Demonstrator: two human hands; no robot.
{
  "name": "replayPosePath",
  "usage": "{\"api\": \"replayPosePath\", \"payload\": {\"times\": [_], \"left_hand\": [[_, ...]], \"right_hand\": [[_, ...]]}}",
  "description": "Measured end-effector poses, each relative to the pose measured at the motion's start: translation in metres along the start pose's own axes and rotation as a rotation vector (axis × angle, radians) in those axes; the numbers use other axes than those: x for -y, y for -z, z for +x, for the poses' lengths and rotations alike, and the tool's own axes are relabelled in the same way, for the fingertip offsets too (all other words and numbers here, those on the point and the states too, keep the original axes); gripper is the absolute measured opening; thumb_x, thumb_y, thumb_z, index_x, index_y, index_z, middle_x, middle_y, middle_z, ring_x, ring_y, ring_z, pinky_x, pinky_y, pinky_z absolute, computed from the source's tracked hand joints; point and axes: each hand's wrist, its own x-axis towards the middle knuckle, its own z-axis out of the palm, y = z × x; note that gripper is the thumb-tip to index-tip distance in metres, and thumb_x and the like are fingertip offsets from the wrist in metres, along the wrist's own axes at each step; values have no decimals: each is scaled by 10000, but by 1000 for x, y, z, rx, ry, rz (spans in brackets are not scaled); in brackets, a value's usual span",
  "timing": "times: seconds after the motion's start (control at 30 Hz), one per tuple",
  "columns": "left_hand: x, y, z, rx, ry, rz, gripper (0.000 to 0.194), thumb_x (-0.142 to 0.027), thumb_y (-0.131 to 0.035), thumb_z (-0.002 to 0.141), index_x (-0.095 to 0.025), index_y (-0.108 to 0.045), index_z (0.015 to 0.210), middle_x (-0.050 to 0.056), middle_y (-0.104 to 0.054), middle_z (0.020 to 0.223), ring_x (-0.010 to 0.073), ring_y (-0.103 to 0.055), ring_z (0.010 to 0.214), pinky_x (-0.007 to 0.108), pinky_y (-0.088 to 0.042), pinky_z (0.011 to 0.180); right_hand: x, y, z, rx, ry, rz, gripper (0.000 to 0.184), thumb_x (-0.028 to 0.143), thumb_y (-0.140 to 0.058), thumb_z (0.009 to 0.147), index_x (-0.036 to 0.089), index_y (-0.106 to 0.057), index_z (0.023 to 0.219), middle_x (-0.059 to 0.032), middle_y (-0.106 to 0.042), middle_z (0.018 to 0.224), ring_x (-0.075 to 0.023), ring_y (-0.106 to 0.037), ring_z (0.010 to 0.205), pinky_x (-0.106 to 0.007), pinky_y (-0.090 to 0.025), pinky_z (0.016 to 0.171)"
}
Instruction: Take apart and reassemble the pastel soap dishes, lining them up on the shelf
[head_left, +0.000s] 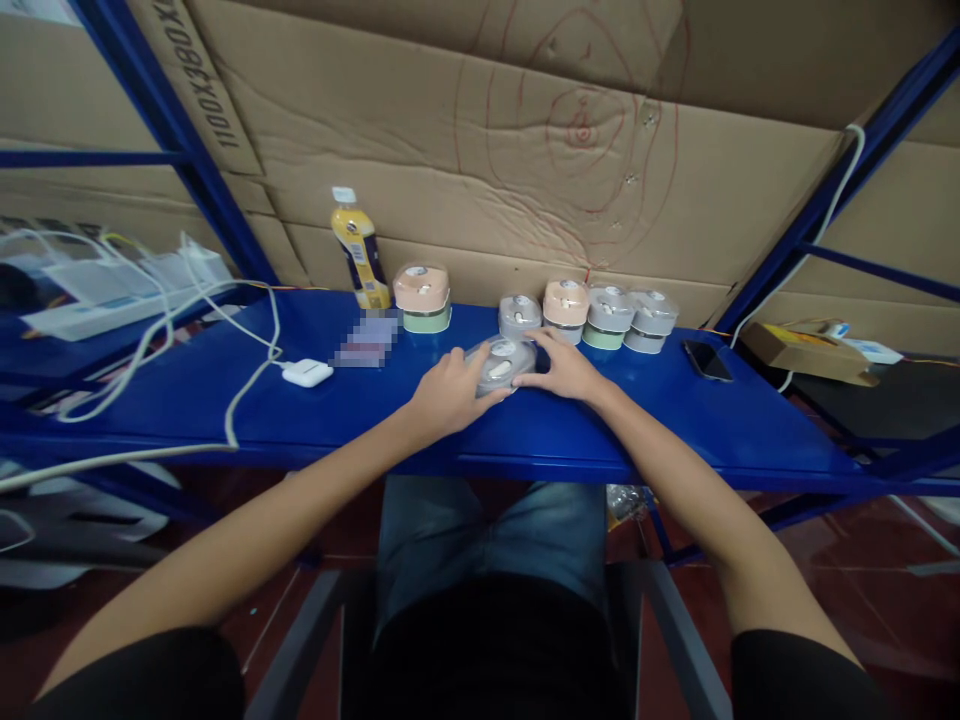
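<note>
Grey, round, lidded container (501,362) sits on the blue shelf (660,420), just in front of a back row of similar ones. Left hand (448,393) cups its near-left side, fingers curled against the wall; right hand (562,368) presses its right side, fingers spread and partly bent. Both hands touch it, but palms cover the lower wall, so how firm the grip is cannot be told. A pale clip or tab shows on the lid; detail too small to read.

Back row, against the cardboard (525,130): peach-lidded tub (422,297) on a green base at the left; then grey tub (519,314), a second peach one (565,308), and two more grey tubs (630,318) packed touching each other. Their bases are half hidden by one another.

Yellow bottle (360,250) stands upright left of the peach-lidded tub. A blurred patch (365,340) lies in front of it; nothing legible there. White charger (307,373) lies further left, its cable (240,400) running off the frame's left edge. Phone (706,360) lies flat, dark, near the right end of the shelf. Small box (802,352) beyond it, partly cut by a blue upright.

Red scrawl on the cardboard, shape unclear. Person's lap shows below the shelf; elbows cut off by the frame.
</note>
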Motion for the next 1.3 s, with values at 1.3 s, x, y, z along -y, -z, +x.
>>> {"api": "replayPosePath", "payload": {"times": [1.3], "left_hand": [[63,37,110,-488,185,-127,931,-425,-889,887,-70,-400,1596,266,-508,1641,445,-468,1567,603,-368,1350]], "right_hand": [[4,17,-1,-245,-141,-47,521,573,-720,989,232,-731,1382,-163,-739,1349,-325,-742,1093,-550,-626,1055]]}}
